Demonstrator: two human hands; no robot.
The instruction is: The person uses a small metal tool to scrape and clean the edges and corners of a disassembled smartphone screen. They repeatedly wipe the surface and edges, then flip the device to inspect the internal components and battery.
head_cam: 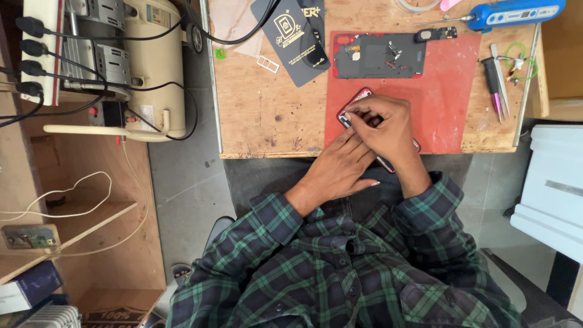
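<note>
1. The phone (359, 97), a red-edged handset, lies tilted on the red mat (443, 97) a little right of the frame's centre, near the lower edge of the desk (267, 109). Most of it is hidden under the hands; only its upper left corner and a sliver at its lower right show.
2. The right hand (388, 130) rests on top of the phone, its fingers curled and its fingertips (358, 114) pressed together at the phone's upper left corner. Whether that grip pinches some small part there cannot be told.
3. The left hand (340, 167) lies just below and to the left of the right one, touching it, fingers stretched out and close together along the phone's lower side, flat rather than clasping.
4. Higher on the mat, well apart from the hands, lies an opened phone body (376, 56) with a red rim and small loose parts on it.
5. To its left sits a dark card (290, 39) with a gold emblem, partly over the bare wood.
6. At the upper right a blue-handled tool (516, 12) lies across the desk, with tweezers (499, 79) below it near the right edge.
7. At the upper left, off the desk, stands a cream air compressor (146, 67) beside a power strip (42, 48) with black plugs.
8. Green plaid sleeves (267, 231) fill the bottom of the frame.
</note>
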